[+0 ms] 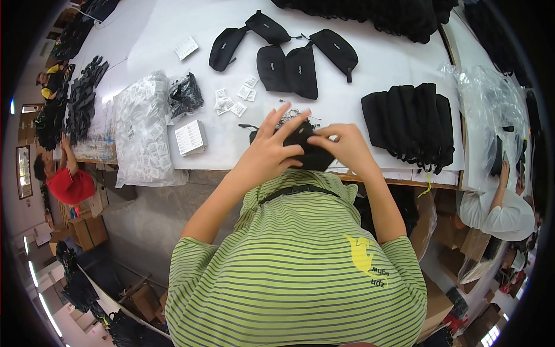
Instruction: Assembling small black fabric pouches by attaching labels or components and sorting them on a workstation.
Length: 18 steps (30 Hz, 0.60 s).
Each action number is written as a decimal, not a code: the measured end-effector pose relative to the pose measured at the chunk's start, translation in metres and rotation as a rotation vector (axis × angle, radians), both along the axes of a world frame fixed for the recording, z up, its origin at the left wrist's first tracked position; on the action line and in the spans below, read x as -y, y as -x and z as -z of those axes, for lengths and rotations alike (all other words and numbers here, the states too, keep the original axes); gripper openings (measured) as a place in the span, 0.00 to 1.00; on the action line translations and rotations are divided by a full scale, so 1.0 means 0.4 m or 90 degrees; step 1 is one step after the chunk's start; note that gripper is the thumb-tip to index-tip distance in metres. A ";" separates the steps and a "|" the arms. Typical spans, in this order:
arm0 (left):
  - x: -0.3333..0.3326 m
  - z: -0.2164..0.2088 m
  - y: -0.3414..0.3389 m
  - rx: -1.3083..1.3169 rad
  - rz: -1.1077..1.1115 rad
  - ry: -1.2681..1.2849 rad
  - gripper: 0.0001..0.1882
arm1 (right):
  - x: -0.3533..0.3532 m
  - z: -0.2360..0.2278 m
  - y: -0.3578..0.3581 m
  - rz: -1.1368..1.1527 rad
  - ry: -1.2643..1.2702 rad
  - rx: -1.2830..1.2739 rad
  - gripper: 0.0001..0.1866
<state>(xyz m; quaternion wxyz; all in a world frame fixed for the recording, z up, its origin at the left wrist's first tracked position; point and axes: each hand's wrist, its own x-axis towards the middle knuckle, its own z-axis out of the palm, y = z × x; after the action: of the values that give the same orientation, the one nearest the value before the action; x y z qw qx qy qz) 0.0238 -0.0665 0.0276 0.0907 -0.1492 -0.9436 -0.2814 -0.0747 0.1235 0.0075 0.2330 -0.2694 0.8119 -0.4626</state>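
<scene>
A black zippered pouch [317, 161] lies at the table's near edge, partly hidden under my hands. My left hand [267, 147] rests over its left side with the fingers spread. Closed in a pinch, my right hand [346, 147] is at the pouch's upper right; whatever is between its fingertips is too small to make out. Just beyond the pouch lies a tangle of thin strings [289, 118]. Farther back are several similar flat pouches, among them one on the left [225, 49], one on the right [335, 51] and an overlapping pair [300, 72].
On the left are a clear bag of white packets [143, 130], a black plastic-wrapped bundle [185, 95], a stack of printed cards [191, 139] and loose small packets [228, 103]. A pile of black pouches [407, 124] stands right. Co-workers sit at both sides, one in red [70, 180].
</scene>
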 end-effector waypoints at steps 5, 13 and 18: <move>0.019 0.052 -0.012 0.139 0.099 -0.023 0.13 | -0.003 0.005 -0.009 -0.089 -0.059 0.128 0.15; 0.214 0.383 0.067 0.100 -0.364 -0.387 0.14 | -0.024 0.005 0.006 -0.204 -0.173 0.112 0.20; 0.307 0.531 0.051 -0.025 -0.494 0.120 0.22 | -0.025 0.009 0.007 -0.190 -0.215 0.153 0.19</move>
<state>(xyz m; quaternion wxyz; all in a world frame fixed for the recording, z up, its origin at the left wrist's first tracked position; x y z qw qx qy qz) 0.0035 -0.1895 -0.1848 0.1940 0.2056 -0.9496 -0.1351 -0.0777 0.1334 0.0039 0.4350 -0.2872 0.7952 -0.3097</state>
